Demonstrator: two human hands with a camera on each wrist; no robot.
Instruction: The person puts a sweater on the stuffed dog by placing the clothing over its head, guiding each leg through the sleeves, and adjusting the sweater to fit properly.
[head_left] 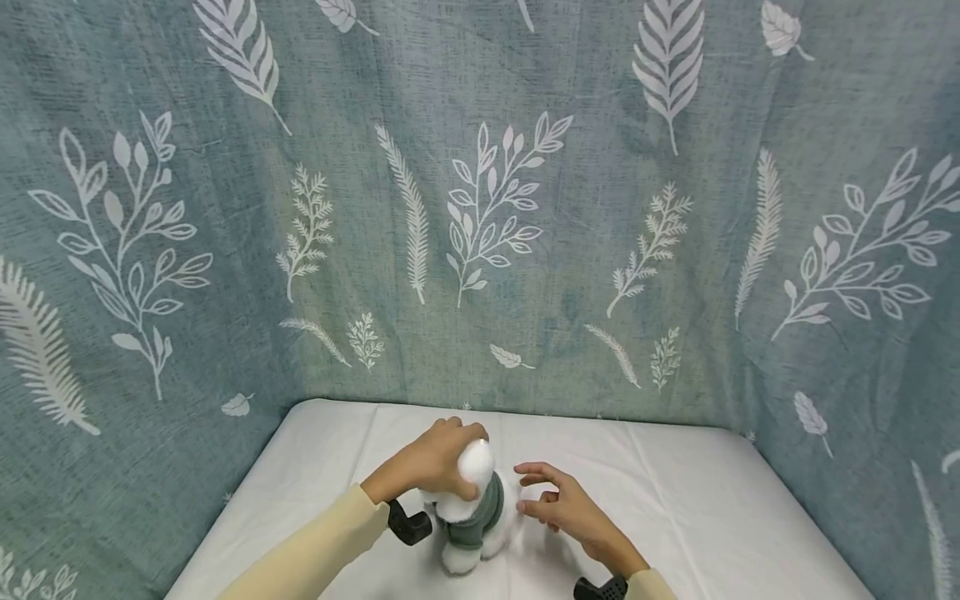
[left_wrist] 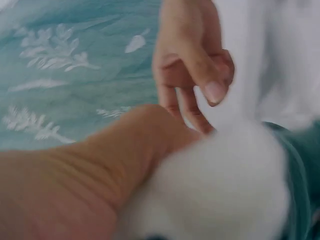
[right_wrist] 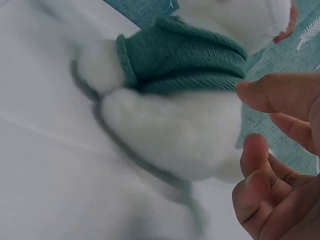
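A white plush toy [head_left: 512,525] in a green knitted sweater [right_wrist: 185,57] is on the white-covered surface. My left hand [head_left: 442,457] grips it by its fluffy head [left_wrist: 225,185], thumb on one side and fingers over the top. The toy's face is hidden in the head view. Beside the toy's body, on the right, my right hand [head_left: 566,508] hovers with loosely bent fingers and nothing held. Its thumb [right_wrist: 275,95] appears close to the sweater's hem in the right wrist view; whether it touches, I cannot tell.
A white sheet [head_left: 697,492] with creases covers the tabletop. Blue-green fabric [head_left: 525,350] printed with white leaves hangs behind it and along both sides. Dark wrist devices [head_left: 409,523] sit on both wrists.
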